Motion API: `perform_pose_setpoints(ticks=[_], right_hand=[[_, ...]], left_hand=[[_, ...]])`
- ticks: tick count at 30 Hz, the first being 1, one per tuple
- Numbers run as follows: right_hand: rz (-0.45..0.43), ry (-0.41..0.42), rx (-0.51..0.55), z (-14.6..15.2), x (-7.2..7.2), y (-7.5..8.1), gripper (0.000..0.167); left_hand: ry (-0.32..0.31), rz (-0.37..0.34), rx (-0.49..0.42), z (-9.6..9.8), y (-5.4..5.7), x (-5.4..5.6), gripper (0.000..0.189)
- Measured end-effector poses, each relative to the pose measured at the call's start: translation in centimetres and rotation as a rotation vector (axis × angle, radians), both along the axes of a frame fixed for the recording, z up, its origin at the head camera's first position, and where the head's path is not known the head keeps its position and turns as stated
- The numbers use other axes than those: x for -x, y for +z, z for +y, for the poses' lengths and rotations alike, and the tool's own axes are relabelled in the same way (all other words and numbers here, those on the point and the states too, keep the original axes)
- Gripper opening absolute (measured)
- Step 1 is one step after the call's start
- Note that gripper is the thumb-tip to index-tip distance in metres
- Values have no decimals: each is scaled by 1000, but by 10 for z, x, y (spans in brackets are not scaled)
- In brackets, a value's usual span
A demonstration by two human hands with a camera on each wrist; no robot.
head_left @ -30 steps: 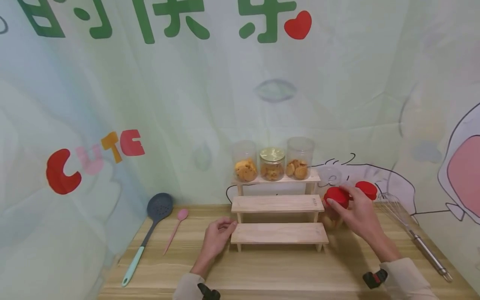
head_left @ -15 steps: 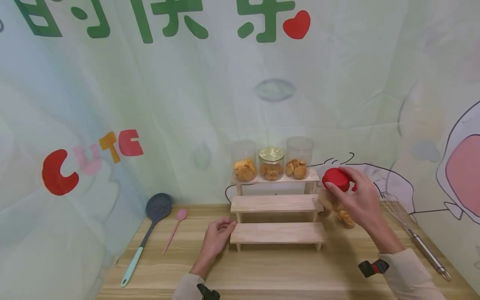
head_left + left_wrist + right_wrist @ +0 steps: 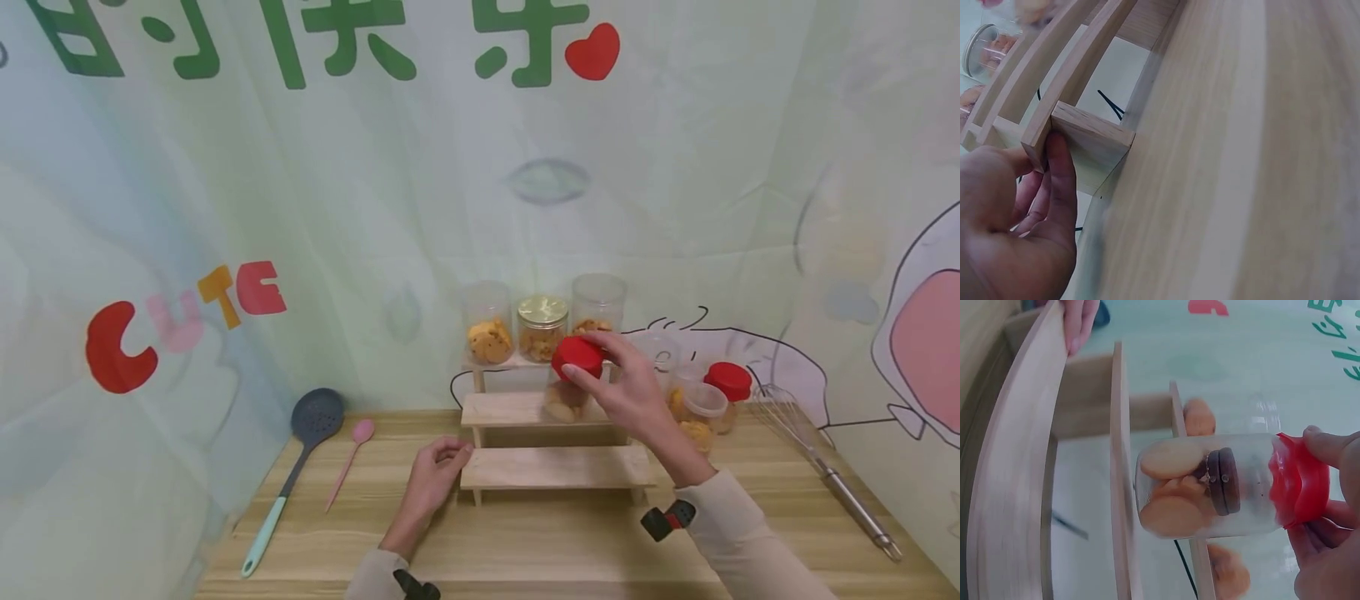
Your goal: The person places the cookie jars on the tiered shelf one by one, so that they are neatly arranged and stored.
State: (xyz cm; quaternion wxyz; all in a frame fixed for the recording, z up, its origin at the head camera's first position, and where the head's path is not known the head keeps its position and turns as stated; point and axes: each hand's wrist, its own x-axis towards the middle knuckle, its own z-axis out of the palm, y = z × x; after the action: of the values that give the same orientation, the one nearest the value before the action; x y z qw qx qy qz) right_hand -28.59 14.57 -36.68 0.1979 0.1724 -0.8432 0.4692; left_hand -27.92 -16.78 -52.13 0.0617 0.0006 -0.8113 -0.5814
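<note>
Right hand [image 3: 630,390] wisely grips the jar [image 3: 1250,487] (likely light, slick) by its lid [image 3: 577,358]; left hand [image 3: 432,472], eight o'clock from it, pinches the rack [image 3: 555,468]

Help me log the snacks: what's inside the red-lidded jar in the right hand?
Through the clear jar, tan cookies and a dark, layered one show. The red lid hides the space under it, and anything behind the front cookies is hidden.

2 red-lidded jars [image 3: 577,358] | 3 top-shelf jars [image 3: 543,329] | 3 wooden shelves [image 3: 555,468] | 1 whisk [image 3: 838,482] | 1 skimmer [image 3: 318,412] | 1 pink spoon [image 3: 363,431]
</note>
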Motion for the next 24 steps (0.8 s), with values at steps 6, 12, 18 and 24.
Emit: perform_pose_setpoints(ticks=[6, 12, 18, 24], right_hand=[[0, 75, 41, -37, 9, -1, 60], [26, 138, 38, -62, 18, -3, 60], [43, 149, 17, -76, 29, -7, 59], [72, 117, 12, -83, 34, -9, 56]], left_hand=[[-4, 9, -1, -2, -2, 1, 25], [-6, 5, -8, -2, -5, 1, 29], [0, 21, -24, -1, -4, -1, 30], [4, 27, -34, -1, -3, 0, 28]])
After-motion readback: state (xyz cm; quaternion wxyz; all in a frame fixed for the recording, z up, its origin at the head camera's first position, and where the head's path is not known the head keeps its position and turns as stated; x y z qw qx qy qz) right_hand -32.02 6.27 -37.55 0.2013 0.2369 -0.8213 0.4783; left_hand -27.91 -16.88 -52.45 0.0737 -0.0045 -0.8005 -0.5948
